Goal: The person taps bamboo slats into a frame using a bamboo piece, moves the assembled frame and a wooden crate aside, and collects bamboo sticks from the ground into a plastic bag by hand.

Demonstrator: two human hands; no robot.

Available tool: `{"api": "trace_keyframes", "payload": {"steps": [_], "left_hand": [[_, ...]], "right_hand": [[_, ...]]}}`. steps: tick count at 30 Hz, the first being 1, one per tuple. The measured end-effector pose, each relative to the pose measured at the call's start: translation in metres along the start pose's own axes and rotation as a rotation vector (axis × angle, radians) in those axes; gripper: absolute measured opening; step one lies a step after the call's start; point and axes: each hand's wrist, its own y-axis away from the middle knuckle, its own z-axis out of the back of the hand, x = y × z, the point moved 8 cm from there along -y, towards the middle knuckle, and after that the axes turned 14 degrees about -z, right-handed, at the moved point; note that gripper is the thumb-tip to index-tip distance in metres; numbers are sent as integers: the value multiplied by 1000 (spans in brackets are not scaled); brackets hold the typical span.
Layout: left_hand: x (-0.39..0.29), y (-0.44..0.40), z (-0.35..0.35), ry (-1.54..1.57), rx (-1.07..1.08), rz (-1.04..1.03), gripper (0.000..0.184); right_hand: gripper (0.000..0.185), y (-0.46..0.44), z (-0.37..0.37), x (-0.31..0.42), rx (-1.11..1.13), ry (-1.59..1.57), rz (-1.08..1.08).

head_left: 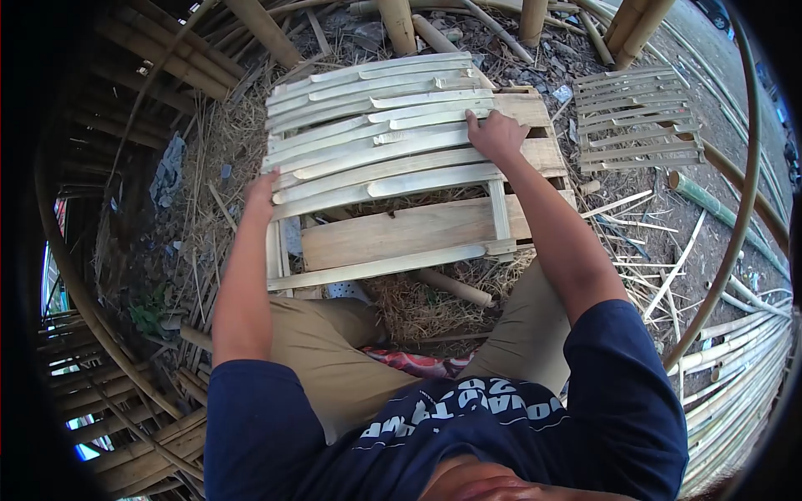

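Straw and bamboo scraps covered the ground [192, 242] around a person's khaki trousers [334, 351]. Beyond the knees, a slatted bamboo frame [359, 163] lay over wooden boards [401, 234] at upper center. The left hand [263, 190] held the frame's left edge; the right hand [499, 135], fingers bent, touched slats near the right end, though whether it gripped them could not be told. Farther off, another slatted panel [635, 121] lay at upper right, and thick bamboo posts [397, 25] stood along the top.

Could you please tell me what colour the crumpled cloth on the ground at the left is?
The cloth is greyish blue, seen in the head view.
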Motion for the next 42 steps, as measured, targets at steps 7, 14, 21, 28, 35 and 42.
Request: {"api": "trace_keyframes", "payload": {"steps": [7, 14, 21, 28, 35, 42], "left_hand": [[-96, 39, 16, -108, 39, -186, 35], [-46, 34, 8, -143, 75, -189, 32], [1, 25, 8, -72, 118, -178, 27], [27, 17, 8, -65, 96, -143, 27], [-11, 24, 24, -113, -48, -256, 28], [-49, 49, 28, 58, -24, -200, 29]], "right_hand": [[65, -11, -5, -7, 18, -70, -46], [81, -9, -3, -4, 292, -150, -14], [82, -2, 8, 3, 237, -121, -48], [79, 2, 15, 5, 208, -106, -70], [87, -13, -5, 9, 219, 46, -26], [88, -9, 2, 10, 362, 23, -38]]}}
